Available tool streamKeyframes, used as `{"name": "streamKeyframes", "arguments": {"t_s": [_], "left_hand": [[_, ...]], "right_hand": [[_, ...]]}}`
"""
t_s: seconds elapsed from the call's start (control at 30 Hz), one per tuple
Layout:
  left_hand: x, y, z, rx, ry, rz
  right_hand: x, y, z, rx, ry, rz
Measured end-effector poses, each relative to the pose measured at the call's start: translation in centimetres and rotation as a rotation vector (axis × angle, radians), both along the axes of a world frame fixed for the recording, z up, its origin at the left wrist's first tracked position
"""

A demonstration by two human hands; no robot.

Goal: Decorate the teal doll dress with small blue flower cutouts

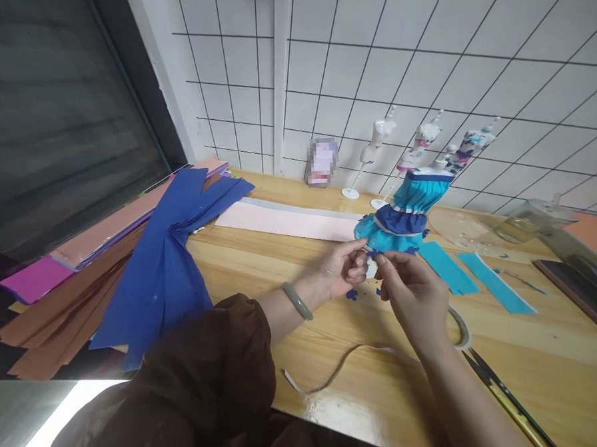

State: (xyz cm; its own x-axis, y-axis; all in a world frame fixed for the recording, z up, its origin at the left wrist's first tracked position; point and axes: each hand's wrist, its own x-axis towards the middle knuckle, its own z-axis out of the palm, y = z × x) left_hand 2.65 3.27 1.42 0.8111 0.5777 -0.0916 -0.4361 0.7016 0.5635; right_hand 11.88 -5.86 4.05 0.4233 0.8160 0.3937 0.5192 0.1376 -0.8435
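Right hand (415, 291): thumb and finger pinched on small blue cutout (374, 253). Left hand (345, 269): half-curled, its hold unclear. Tiered dress (419, 192): just far of both, on dress form (434, 166), presumably keeping its shape.

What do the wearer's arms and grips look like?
Left arm: full, dark brown sleeve, gathered at its end, forearm bare below it; smooth grey-green bangle near the wrist. Right forearm: no sleeve or bangle in view. Left grip and right grip: human hands, no gloves.
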Motion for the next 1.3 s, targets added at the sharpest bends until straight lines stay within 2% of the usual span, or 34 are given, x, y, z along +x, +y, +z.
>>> {"name": "streamKeyframes", "arguments": {"t_s": [0.27,0.53,0.63,0.77,0.9,1.3], "left_hand": [[-0.2,0.1,0.0,0.062,-0.038,-0.023],[-0.1,0.0,-0.1,0.067,-0.020,-0.027],[-0.2,-0.1,0.0,0.066,-0.023,-0.039],[-0.2,-0.2,0.1,0.070,-0.046,-0.033],[-0.3,-0.2,0.2,0.057,-0.042,-0.018],[-0.1,-0.1,-0.1,0.058,-0.057,-0.027]], "right_hand": [[-0.2,0.6,1.4,-0.006,-0.121,-0.054],[0.0,1.1,0.6,0.118,-0.362,-0.178],[0.0,0.9,0.5,0.153,-0.355,-0.196],[-0.2,0.3,0.9,0.138,-0.261,-0.155],[-0.3,0.2,0.9,0.123,-0.274,-0.086],[0.4,1.3,0.1,0.277,-0.717,-0.229]]}}
